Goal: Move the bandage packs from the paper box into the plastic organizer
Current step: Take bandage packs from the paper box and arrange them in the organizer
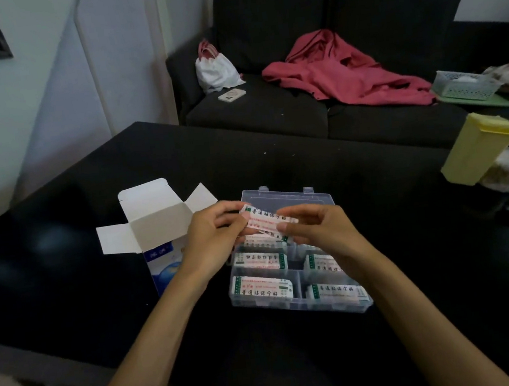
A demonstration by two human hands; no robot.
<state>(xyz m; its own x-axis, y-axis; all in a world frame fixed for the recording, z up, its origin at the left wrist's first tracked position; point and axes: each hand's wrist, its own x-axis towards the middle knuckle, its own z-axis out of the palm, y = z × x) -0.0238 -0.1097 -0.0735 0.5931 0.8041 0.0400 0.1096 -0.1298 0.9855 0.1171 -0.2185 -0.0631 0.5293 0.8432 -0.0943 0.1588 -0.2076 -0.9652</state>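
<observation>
1. Both hands, left (212, 235) and right (318, 226), pinching one bandage pack (269, 220) between them, held over the far end of the plastic organizer (295, 252).
2. Paper box (155, 233) standing open just left of the organizer on the dark counter (275, 164).
3. More packs lying in the near compartments (far ones hidden by the hands).
4. Yellow container (478, 149) at right; pink garment (344, 72), white bag (215, 69) and phone (231, 95) on the sofa (268, 107) behind.

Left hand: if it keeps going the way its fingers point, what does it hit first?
Likely the right hand. The left hand points right across the held bandage packs, and the right hand's fingertips face it at the packs' other end, above the organizer. Depth is unclear.
</observation>
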